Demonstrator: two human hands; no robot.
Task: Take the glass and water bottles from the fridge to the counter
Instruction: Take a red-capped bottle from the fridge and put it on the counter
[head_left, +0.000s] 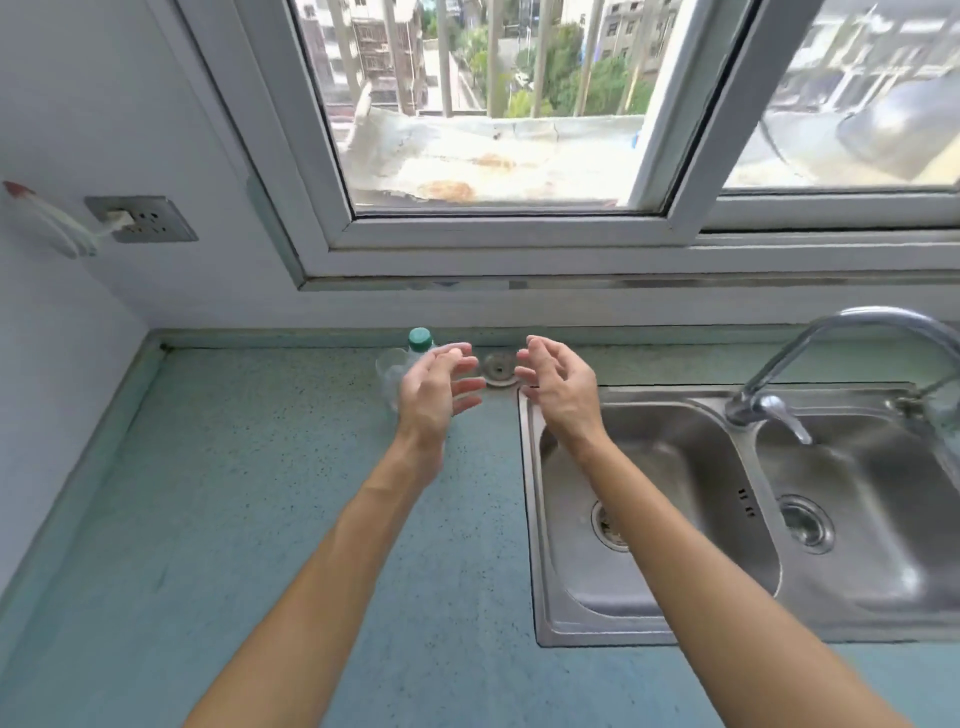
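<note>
A clear water bottle with a green cap stands upright at the back of the blue-green counter, mostly hidden behind my left hand. A clear glass stands just left of the bottle, touching or nearly touching it. My left hand hovers in front of the bottle with its fingers spread and holds nothing. My right hand is a hand's width to the right, over the sink's back-left corner, fingers curled apart and empty. The fridge is out of view.
A steel double sink fills the right side, with a curved tap over it. A round metal fitting sits on the counter between my hands. A window runs above. A wall socket with a plug is at left.
</note>
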